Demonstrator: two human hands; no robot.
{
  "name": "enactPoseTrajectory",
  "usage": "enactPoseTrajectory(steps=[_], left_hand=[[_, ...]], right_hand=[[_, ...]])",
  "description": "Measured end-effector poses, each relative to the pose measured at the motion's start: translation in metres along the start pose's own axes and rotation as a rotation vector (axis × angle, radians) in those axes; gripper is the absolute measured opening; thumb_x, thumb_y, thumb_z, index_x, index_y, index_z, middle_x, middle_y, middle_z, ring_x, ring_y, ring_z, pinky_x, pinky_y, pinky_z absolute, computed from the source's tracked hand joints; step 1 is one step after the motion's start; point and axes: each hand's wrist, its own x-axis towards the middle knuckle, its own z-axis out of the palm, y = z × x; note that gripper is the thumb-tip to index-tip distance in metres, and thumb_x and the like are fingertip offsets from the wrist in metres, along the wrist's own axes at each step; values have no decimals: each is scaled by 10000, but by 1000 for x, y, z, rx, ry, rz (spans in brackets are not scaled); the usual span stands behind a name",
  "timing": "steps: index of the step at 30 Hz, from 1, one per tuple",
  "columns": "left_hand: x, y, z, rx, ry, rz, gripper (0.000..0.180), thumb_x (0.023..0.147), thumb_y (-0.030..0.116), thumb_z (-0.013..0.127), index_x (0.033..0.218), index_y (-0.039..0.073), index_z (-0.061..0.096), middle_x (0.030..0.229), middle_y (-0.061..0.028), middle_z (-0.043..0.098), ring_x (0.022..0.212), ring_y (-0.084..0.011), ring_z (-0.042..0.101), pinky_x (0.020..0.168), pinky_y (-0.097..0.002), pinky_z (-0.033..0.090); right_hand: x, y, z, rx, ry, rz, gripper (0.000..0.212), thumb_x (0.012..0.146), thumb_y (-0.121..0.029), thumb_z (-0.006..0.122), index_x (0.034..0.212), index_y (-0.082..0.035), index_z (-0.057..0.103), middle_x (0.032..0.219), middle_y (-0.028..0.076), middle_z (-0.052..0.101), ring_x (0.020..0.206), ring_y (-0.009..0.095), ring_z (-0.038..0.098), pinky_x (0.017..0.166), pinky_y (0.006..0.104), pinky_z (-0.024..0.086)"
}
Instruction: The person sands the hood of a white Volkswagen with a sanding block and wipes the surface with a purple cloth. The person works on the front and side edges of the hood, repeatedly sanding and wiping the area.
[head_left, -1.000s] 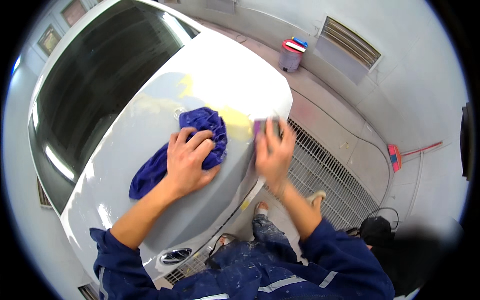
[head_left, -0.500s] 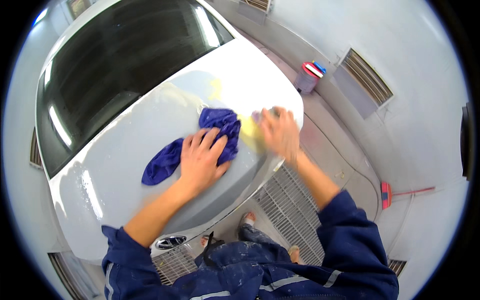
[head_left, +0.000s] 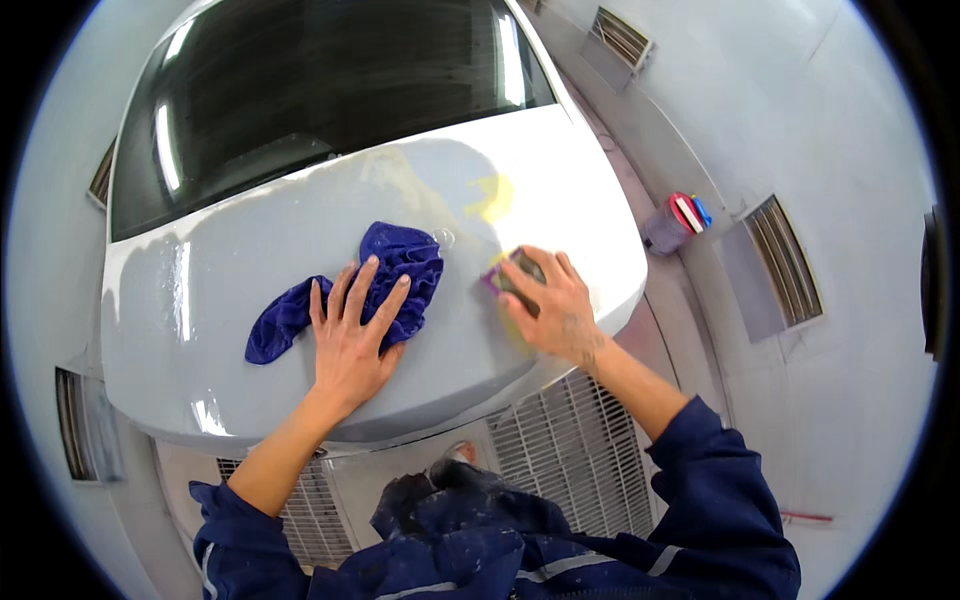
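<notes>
A white car's rear lid [head_left: 230, 310] spreads before me, coated in grey with yellow patches of filler [head_left: 492, 199] toward its right side. My left hand [head_left: 352, 335] lies with fingers spread on a crumpled blue-purple cloth [head_left: 402, 262], which rests on the grey area. Farther right, my right hand [head_left: 556, 305] grips a dark sanding block [head_left: 520, 275] with a purple edge, pressed to the lid. Its fingers and the block hide part of a second yellow patch beneath.
A dark rear window [head_left: 330, 90] rises beyond the lid. Floor grating [head_left: 570, 455] lies below the car's edge, by my feet. On the right stand a greyish bucket with a red rim [head_left: 672, 224] and a wall vent [head_left: 783, 260].
The view has turned, so the car sits differently in it. My right hand, blurred before, has shifted left over the yellow patch. My left hand stays on the cloth.
</notes>
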Motion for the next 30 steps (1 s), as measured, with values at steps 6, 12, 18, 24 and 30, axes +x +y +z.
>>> enactPoseTrajectory(steps=[6, 12, 18, 24, 30], left_hand=[[-5, -1, 6, 28, 93, -17, 711, 845, 384, 854, 1491, 176, 643, 1691, -125, 454, 1549, -415, 403, 1264, -663, 256], [1, 4, 14, 54, 165, -10, 712, 860, 401, 844, 1505, 193, 627, 1671, -115, 482, 1532, -386, 438, 1269, -618, 297], [-10, 3, 9, 99, 183, -106, 689, 866, 384, 838, 1501, 221, 626, 1655, -115, 498, 1512, -377, 467, 1262, -602, 329], [0, 11, 18, 101, 237, -143, 687, 863, 397, 845, 1490, 212, 633, 1649, -126, 502, 1497, -390, 481, 1249, -597, 342], [-6, 9, 22, 170, 239, -288, 703, 859, 395, 850, 1499, 201, 632, 1655, -136, 494, 1510, -410, 464, 1253, -566, 344]], right_hand=[[-15, -2, 7, -36, 29, -40, 397, 961, -279, 760, 1321, -114, 737, 1348, 224, 645, 1162, 422, 619, 951, 521, 566], [45, 46, 12, -83, 100, 19, 396, 965, -288, 753, 1319, -111, 733, 1369, 263, 646, 1222, 459, 623, 980, 532, 566], [-40, 12, 2, 12, 9, -202, 403, 987, -269, 730, 1358, -112, 715, 1344, 273, 641, 1221, 444, 623, 962, 534, 569], [18, 52, 1, -89, 35, -151, 415, 991, -270, 733, 1366, -93, 714, 1317, 290, 635, 1184, 454, 625, 943, 543, 564], [-39, 54, -24, 8, -148, -298, 436, 971, -239, 743, 1377, -86, 704, 1362, 284, 588, 1142, 458, 615, 938, 554, 545]])
